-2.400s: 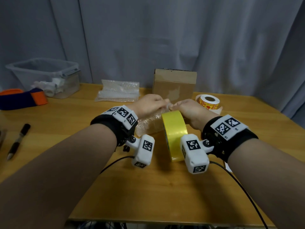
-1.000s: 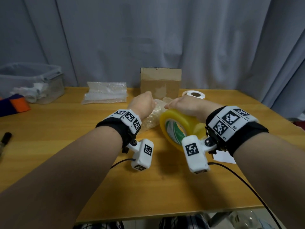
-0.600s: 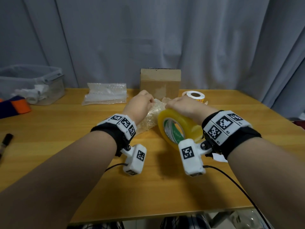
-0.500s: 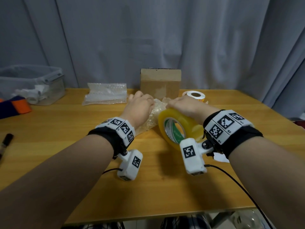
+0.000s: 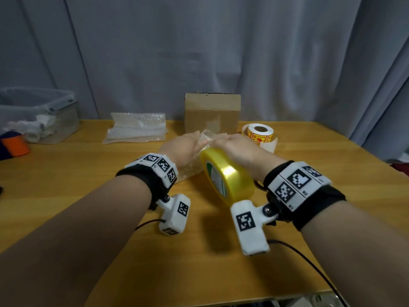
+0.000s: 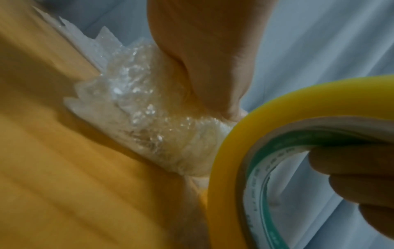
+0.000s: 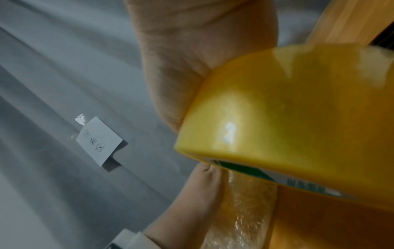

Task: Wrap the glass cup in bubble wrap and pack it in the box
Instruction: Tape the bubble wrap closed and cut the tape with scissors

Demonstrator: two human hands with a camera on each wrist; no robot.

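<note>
Wrapped cup (image 5: 194, 160): lies on its side on the table (image 5: 88, 173), between the two hands and in front of the box; the glass itself cannot be made out through the bubble wrap.
Bubble wrap: bunched round the cup, loose ends sticking out on the far side in the left wrist view (image 6: 136, 107).
Left hand (image 5: 184, 149): rests on top of the bundle, pressing it to the table; fingers look fairly straight over the wrap, though their tips are hidden.
Right hand (image 5: 236, 147): holds the yellow tape roll (image 5: 228, 182) upright on edge, fingers hooked through its core in the left wrist view (image 6: 351, 168), thumb side over the rim.
Tape: roll touches the near end of the bundle; a clear strip appears laid along the wrap in the right wrist view (image 7: 245, 210).
Change: against the frames of a second or two ago, the left hand has flattened from a pinch at the tape end onto the bundle, and the roll has tilted and drawn toward the person.
Meaning: judged, the tape end is stuck down and the strip is being pulled out to seal the wrap; cutting or tearing comes next.
Box (image 5: 212, 111): stands at the back of the table, near the bundle; cup not yet packed.
Surroundings: spare bubble wrap (image 5: 137, 129) left of the box, label roll (image 5: 259, 134) to its right, plastic bin (image 5: 39, 116) far left.
</note>
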